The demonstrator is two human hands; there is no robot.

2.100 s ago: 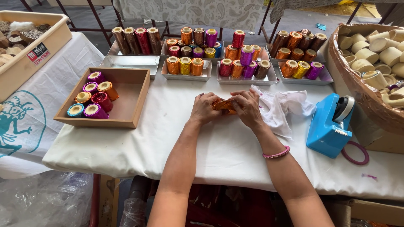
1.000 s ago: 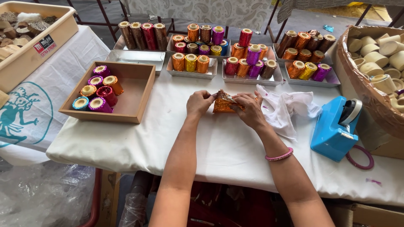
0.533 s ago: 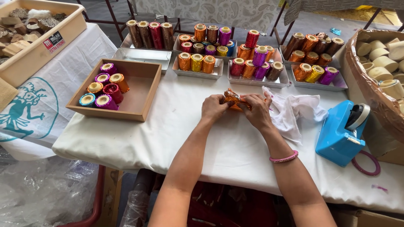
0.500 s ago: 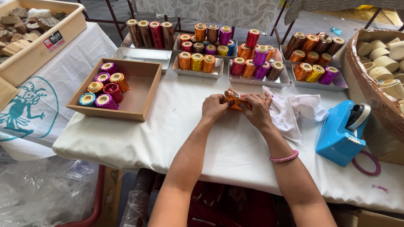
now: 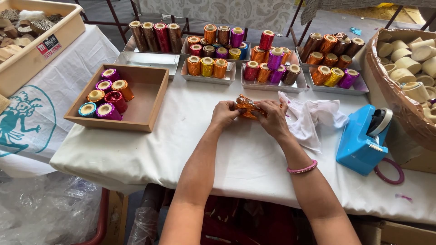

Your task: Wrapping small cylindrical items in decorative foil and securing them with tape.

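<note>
A white-covered table (image 5: 245,154) fills the view, with a large basket (image 5: 386,86) of pale cups at its right edge and a beige crate (image 5: 41,50) at its left. A shallow wooden box (image 5: 145,100) holds six shiny foil-wrapped spools, and metal trays (image 5: 206,78) along the back carry more in orange, purple, red and brown. Right of centre stands a blue tape dispenser (image 5: 363,140), with a crumpled white cloth (image 5: 313,118) beside it. At the middle, the left hand (image 5: 225,113) and right hand (image 5: 274,118) meet over the tabletop, fingers closed from both sides on an orange foil piece (image 5: 247,106); its crinkled top rises above the fingertips, between the two thumbs.
</note>
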